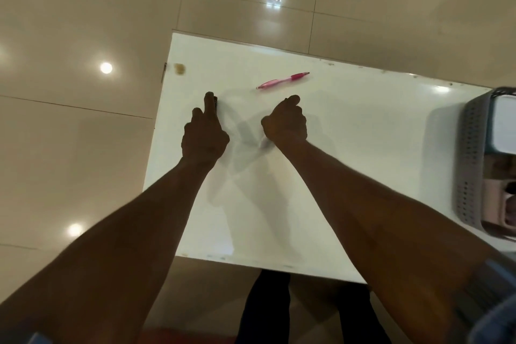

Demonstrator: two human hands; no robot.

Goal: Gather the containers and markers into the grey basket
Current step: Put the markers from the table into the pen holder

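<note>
Glossy beige floor tiles [83, 22] surround a white tabletop [349, 148], which carries a brown stain [179, 68] near its far left corner. A pink pen [282, 80] lies flat toward the far edge, apart from both hands. The left hand [203, 134] has its index finger extended beside a small dark object [215, 101] at the fingertip; whether the fingers grasp it cannot be told. The right hand [284, 123] hovers just short of the pen, fingers curled loosely, holding nothing visible. A grey basket [474, 165] with perforated walls stands at the right edge of the tabletop, partly out of view, holding a white-lidded container [504, 126] and a pink container [499, 209].
</note>
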